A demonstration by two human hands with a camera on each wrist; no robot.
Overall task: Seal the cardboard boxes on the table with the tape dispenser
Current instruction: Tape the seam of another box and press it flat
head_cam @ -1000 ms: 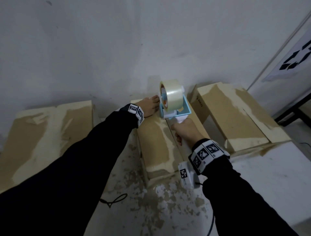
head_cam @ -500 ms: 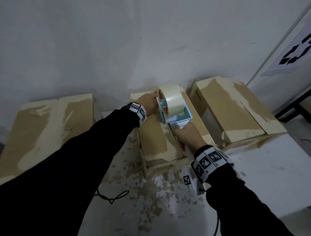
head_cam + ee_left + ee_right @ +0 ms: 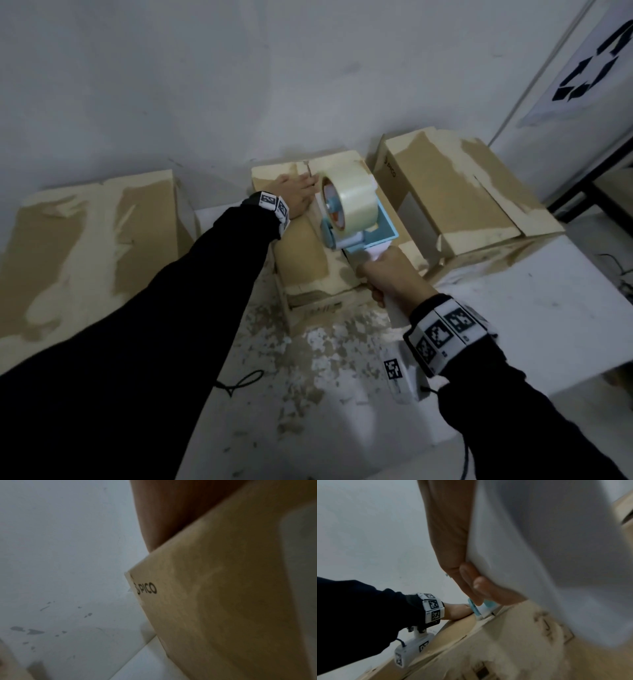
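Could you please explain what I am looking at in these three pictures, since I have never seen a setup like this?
No robot here: a person wears three cameras, one on the head and one on each wrist. The checkered bands on the wrists are markers.

The head view looks down on a white table with three cardboard boxes: a left box, a middle box and a right box.

The left hand lies flat on the middle box's far end, holding it down. The right hand grips the white handle of a blue tape dispenser loaded with a clear roll, set on that box's top.

The left wrist view shows a box side printed PICO close up. The right wrist view shows the fingers wrapped round the handle, with the other hand beyond.
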